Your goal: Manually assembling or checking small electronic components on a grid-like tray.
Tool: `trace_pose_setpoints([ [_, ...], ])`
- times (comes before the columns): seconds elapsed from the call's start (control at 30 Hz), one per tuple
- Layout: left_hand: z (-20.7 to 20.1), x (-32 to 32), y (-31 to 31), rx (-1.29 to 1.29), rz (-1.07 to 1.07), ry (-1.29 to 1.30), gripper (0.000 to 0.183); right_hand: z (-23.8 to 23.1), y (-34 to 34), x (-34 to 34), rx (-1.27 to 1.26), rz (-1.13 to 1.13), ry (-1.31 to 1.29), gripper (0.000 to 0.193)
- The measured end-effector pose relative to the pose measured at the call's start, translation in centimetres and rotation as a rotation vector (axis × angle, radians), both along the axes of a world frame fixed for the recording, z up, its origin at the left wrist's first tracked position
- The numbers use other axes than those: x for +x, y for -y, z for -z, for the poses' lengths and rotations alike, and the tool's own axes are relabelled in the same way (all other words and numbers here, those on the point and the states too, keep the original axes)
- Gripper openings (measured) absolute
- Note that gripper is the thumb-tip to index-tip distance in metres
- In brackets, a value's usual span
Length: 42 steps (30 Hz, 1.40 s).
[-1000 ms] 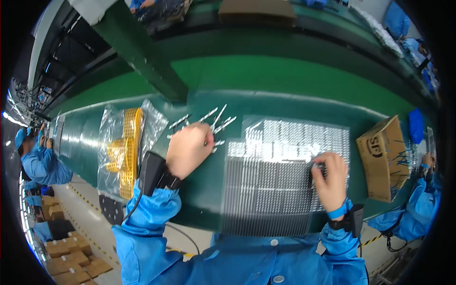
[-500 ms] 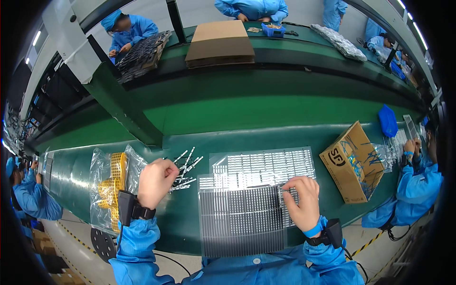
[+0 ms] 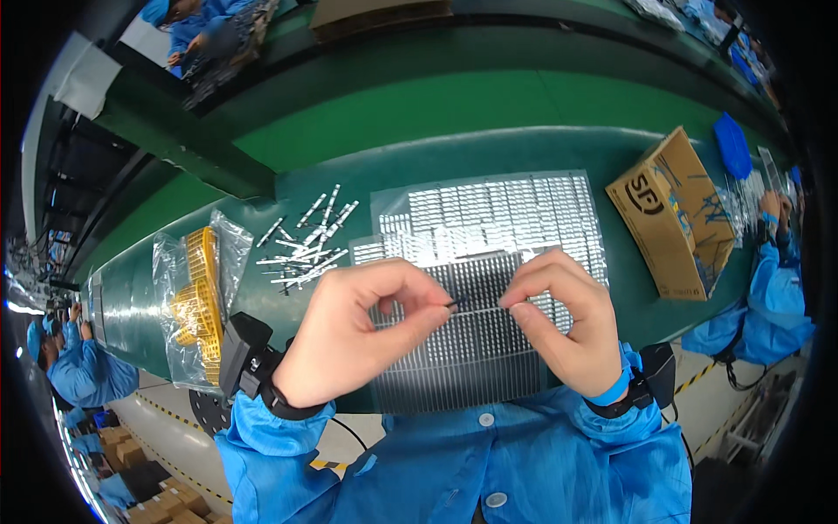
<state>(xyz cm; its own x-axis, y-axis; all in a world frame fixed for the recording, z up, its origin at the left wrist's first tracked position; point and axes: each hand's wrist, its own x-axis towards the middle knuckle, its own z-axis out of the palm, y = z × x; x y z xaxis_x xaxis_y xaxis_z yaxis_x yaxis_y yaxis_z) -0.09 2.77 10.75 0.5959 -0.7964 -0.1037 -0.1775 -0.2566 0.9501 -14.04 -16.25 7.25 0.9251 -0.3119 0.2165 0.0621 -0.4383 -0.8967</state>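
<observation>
My left hand (image 3: 375,319) is closed in a pinch, with the dark end of a thin narrow strip (image 3: 453,306) at its fingertips. Facing it, my right hand (image 3: 567,314) also pinches; what lies between its fingertips is too small to make out. Both are above a dark sheet with fine parallel slots (image 3: 463,384), which overlaps a clear sheet carrying rows of small silver pieces (image 3: 524,205). Left of these lies a loose pile of narrow silver-and-black strips (image 3: 305,251).
Yellow perforated coils in clear plastic (image 3: 201,301) lie at the left of the green table (image 3: 340,179). An open cardboard box (image 3: 663,231) with blue pieces stands right, near a blue bin (image 3: 732,147). A green post (image 3: 188,144) rises behind. Co-workers sit at both sides.
My left hand has moved right from the strip pile to the slotted sheet, close to my right hand. The head view has tilted down and nearer the table.
</observation>
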Motion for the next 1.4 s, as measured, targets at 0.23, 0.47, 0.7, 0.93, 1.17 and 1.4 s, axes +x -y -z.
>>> trace_pose_setpoints([
  [0.23,0.0,-1.2,1.7,0.038,0.167,0.052,0.007,-0.8,-0.2,-0.7,0.049,-0.063,0.019,0.015],
  [0.47,0.6,-1.5,1.9,0.046,0.206,0.055,0.006,-0.7,0.7,-1.0,-0.062,-0.135,-0.021,0.017],
  [0.7,0.9,-1.4,2.1,0.071,0.254,0.054,0.009,0.0,1.1,-1.2,-0.014,-0.199,-0.030,0.018],
  [0.93,2.8,-1.1,2.0,0.047,0.305,-0.692,0.033,0.1,0.6,-1.3,-0.303,-0.094,0.207,0.023],
  [1.17,4.5,-0.4,1.5,0.098,0.555,-0.966,0.045,1.7,0.5,-1.7,-0.604,-0.002,0.543,0.039],
  [1.4,4.6,-1.4,2.0,-0.003,0.679,-0.926,0.041,2.4,0.4,-1.5,-0.668,0.092,0.657,0.041],
])
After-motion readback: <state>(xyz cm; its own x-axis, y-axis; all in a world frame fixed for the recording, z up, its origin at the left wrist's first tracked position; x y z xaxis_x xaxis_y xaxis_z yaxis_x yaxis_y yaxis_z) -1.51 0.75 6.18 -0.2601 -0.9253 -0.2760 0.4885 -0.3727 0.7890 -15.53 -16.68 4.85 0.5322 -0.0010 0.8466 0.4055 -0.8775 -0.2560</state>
